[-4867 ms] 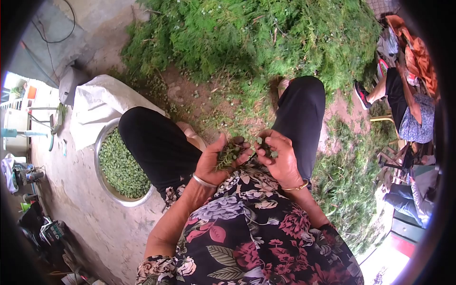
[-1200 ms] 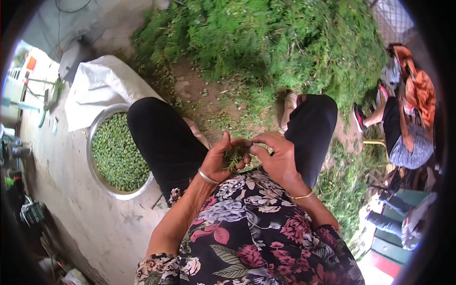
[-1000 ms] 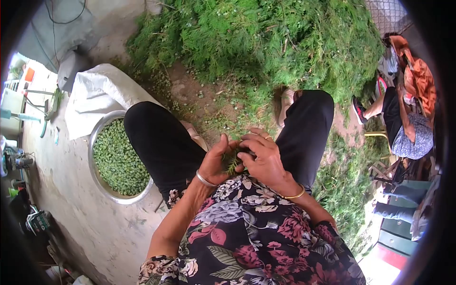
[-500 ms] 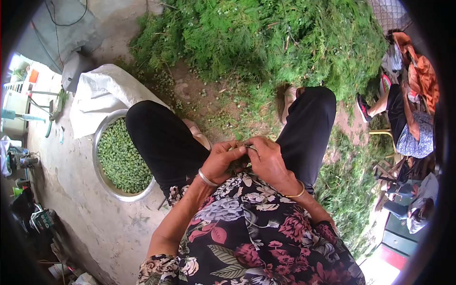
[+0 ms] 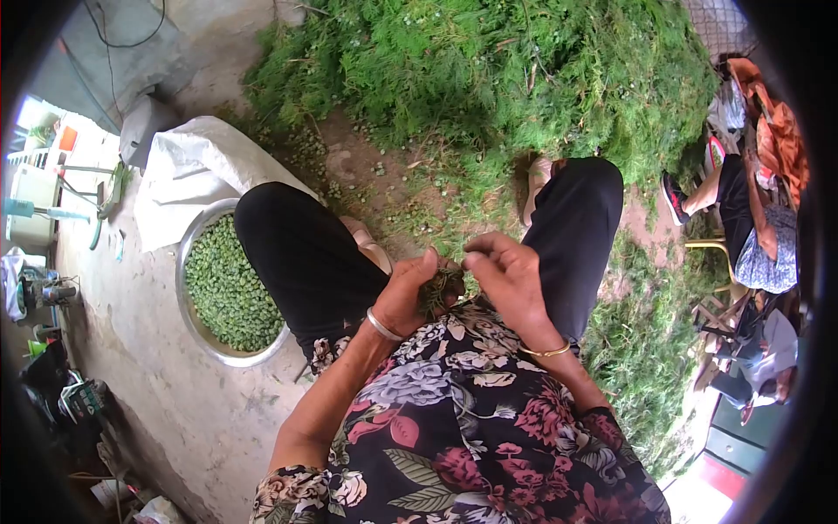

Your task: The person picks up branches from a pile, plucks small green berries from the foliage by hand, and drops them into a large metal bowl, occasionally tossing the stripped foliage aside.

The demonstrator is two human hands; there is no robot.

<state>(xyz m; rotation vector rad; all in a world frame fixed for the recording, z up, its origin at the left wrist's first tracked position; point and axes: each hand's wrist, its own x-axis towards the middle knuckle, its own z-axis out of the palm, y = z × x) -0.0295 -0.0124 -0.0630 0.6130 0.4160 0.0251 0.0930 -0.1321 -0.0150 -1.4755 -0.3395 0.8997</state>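
My left hand (image 5: 410,294), with a silver bangle at its wrist, is wrapped around a feathery green sprig (image 5: 443,291) in front of my lap. Its thumb points up and its other fingers are partly hidden. Just to the right and slightly apart is my right hand (image 5: 513,284), wearing a gold-coloured bangle. The fingers of that hand are bent in toward the thumb; whatever they may hold is too small to make out. Left of my knee, a metal basin (image 5: 188,323) contains many small green cones (image 5: 229,293).
A large heap of green conifer branches (image 5: 489,79) lies ahead, with loose bits scattered between my feet. A white sack (image 5: 179,179) is behind the basin. At the right, another person's leg (image 5: 703,194) and patterned clothing (image 5: 768,253) show. Equipment (image 5: 83,402) lines the left side.
My hands were together at the sprig; the right hand has drawn away to the right. My left thumb has lifted, and more of the green sprig shows.
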